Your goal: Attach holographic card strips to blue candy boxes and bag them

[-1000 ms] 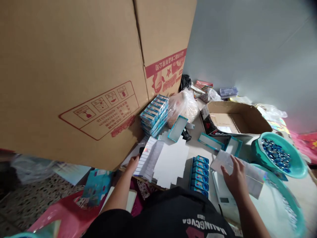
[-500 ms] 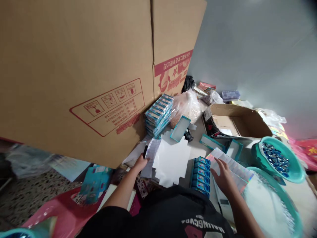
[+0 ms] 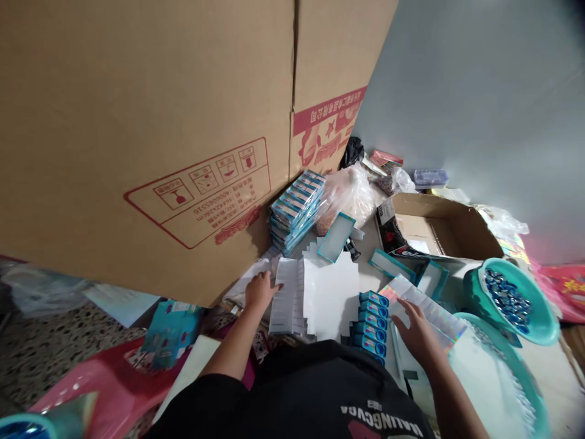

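My left hand (image 3: 260,294) is open, fingers apart, beside a stack of folded white card pieces (image 3: 287,299). Its thumb reaches to the stack's left edge; whether it touches I cannot tell. Right of that stack lies a pile of flat white card cut-outs (image 3: 331,292) with stepped edges. My right hand (image 3: 414,326) is open too, with nothing in it, over the near edge of a shiny holographic sheet (image 3: 425,308). Between the hands stands a row of small blue boxes (image 3: 373,323). A shallow teal-edged tray (image 3: 337,238) rests on the far end of the cut-outs.
A big cardboard box (image 3: 192,122) rises at the left. Stacked blue packs (image 3: 298,207) stand beside it, near a clear plastic bag (image 3: 350,192). An open carton (image 3: 457,228), a teal bowl (image 3: 543,329) of blue pieces and a larger teal basin (image 3: 532,378) stand right. A pink stool (image 3: 105,378) is lower left.
My left hand has turned from the edge of the white card stack to lie with its fingers spread beside it. The view has shifted slightly; my right hand has barely moved.
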### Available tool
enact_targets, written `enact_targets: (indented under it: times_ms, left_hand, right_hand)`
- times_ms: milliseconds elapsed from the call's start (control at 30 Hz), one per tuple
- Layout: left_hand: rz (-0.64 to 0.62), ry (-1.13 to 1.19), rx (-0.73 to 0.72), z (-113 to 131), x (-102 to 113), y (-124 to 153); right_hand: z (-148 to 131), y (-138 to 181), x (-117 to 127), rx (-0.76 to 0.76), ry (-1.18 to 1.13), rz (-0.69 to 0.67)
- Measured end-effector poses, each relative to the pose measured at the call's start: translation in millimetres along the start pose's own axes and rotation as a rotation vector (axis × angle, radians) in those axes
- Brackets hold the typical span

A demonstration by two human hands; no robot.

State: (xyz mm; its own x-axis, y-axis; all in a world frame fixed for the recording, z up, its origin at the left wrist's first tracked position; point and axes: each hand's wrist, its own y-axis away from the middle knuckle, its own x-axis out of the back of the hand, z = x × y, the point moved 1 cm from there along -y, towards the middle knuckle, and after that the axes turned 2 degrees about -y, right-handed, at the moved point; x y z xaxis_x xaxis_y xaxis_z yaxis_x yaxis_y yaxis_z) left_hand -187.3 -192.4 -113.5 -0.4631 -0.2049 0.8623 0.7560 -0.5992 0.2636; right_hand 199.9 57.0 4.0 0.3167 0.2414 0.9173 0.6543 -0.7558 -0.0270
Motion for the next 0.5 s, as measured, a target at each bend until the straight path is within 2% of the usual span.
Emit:
enact_targets:
  times_ms: [100, 233, 400, 500]
  left_hand:
    - [0.054, 0.023, -0.114, 6, 3, -14]
    - [0.027, 0.095, -0.267, 31, -17, -22]
    - [0.023, 0.218, -0.389, 65, -44, -15]
    - [-0.027, 0.266, -0.460, 76, -55, -5]
  right_hand:
    - [11, 6, 4, -0.058, 0.009, 0.034]
    - [18, 15, 4, -0.107, 0.022, 0.058]
    - [15, 25, 6, -0.137, 0.010, 0.082]
    - [13, 28, 8, -0.173, -0.012, 0.083]
